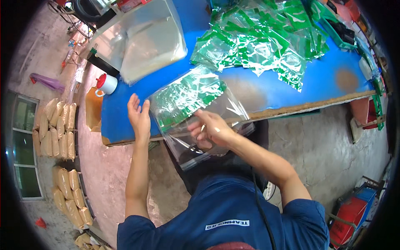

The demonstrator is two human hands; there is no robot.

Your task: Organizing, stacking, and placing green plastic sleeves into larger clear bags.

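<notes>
A flat green-and-silver printed packet (187, 98) lies in or on a larger clear plastic bag (183, 152) at the table's front edge. The bag's clear part overhangs the edge toward my lap. My left hand (140, 118) is upright beside the packet's left side, fingers and thumb apart, holding nothing. My right hand (213, 130) is over the bag with its fingers curled on the film, the index finger at the packet's lower edge. Whether those fingers are inside the bag or on top of it, I cannot tell.
A heap of similar green packets (258, 46) covers the back of the blue table (316, 79). A stack of clear bags (152, 46) stands at back left, near a white mug with a red lid (107, 84). Filled tan sacks (58, 129) are piled at far left.
</notes>
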